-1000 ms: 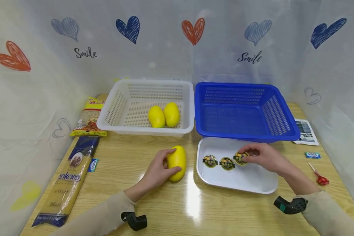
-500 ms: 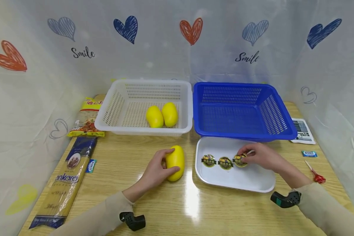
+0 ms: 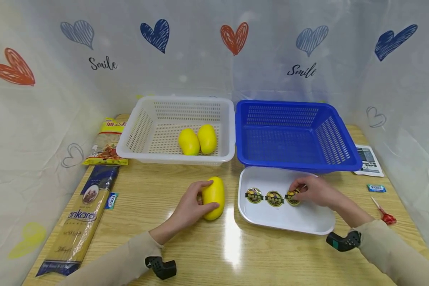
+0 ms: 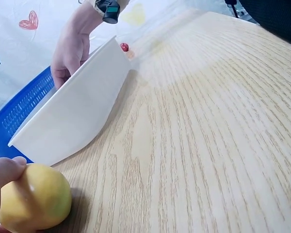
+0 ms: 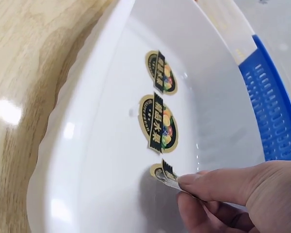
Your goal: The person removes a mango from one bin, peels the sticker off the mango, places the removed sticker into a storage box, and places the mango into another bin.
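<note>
My left hand (image 3: 190,204) holds a yellow mango (image 3: 213,198) on the wooden table, thumb and fingers on its sides; in the left wrist view the thumb lies on top of the mango (image 4: 36,198). Over the white tray (image 3: 293,223), my right hand (image 3: 316,191) pinches a round black-and-gold sticker (image 3: 292,196) by its edge. In the right wrist view that sticker (image 5: 161,172) is tilted up between thumb and fingers. Two more such stickers, one at the left (image 3: 254,195) and one in the middle (image 3: 274,198), lie flat on the tray floor.
Behind stand a white basket (image 3: 175,159) with two mangoes (image 3: 198,140) and a blue basket (image 3: 300,163). A pasta pack (image 3: 80,218) and a yellow food bag (image 3: 107,143) lie at the left. At the right are a lollipop (image 3: 388,217), a small blue-wrapped candy (image 3: 376,188) and a white packet (image 3: 370,161).
My right hand has shifted slightly within the tray, with the pinched sticker a little nearer me. The left hand and mango stay in place.
</note>
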The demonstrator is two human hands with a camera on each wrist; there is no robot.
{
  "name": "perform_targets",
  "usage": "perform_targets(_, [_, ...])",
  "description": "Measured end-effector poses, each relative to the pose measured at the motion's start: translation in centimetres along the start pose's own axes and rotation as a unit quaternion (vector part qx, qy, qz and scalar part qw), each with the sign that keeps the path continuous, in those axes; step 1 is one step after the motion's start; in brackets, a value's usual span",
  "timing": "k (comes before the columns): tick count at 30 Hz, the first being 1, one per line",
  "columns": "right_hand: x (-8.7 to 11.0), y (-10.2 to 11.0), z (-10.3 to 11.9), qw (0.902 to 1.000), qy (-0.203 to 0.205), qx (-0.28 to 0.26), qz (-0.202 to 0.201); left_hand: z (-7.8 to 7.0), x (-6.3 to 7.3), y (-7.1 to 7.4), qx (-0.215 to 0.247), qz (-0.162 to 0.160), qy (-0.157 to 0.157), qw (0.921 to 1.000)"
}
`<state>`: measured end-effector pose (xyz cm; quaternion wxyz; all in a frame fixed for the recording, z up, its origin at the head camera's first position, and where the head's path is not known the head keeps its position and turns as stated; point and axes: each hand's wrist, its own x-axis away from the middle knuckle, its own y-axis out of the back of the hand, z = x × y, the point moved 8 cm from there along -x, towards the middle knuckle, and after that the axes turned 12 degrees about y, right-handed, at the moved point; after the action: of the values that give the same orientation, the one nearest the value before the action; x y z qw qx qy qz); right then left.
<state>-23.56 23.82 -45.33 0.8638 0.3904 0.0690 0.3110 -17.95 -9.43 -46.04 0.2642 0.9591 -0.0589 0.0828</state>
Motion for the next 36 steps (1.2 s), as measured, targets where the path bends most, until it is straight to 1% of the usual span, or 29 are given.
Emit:
perform_targets(7, [0.0,-0.1,0.0,0.9994,0.000,-0.022,0.026,-0.1,0.0,-0.1,0.006,0.008,-0.002,0.9999])
perform_targets(12, [-0.3,-0.4,-0.1,0.9990,0.015,-0.027,0.031,0.0,-0.1,-0.1,0.006,0.008,-0.004,0.9999])
perform_targets(14, [-0.4,-0.6,-0.1,0.9991,0.028,-0.014,0.029,-0.1,-0.1,0.0,0.005,0.008,-0.006,0.9999])
perform_targets(17, [-0.5,-0.8,0.0,0.9981,0.055,0.018,0.023,-0.1,-0.1,-0.1,0.004,0.011,-0.007,0.9999])
perform_targets(19, [-0.6,-0.9,0.1,0.9969,0.064,0.040,0.019,-0.1,-0.1,-0.1,0.004,0.012,-0.007,0.9999])
perform_targets(27, [-0.8,-0.9,0.5,0.9920,0.072,0.103,0.013,0.1,-0.2,-0.1,0.005,0.013,-0.007,0.9999])
perform_targets(33, [-0.8,-1.0,1.0,0.9866,0.091,0.136,0.007,0.0,-0.1,-0.1,0.007,0.013,-0.008,0.9999])
perform_targets(36, [-0.7,-1.0,1.1,0.9862,0.087,0.140,0.005,-0.1,-0.1,0.0,0.008,0.014,-0.006,0.9999])
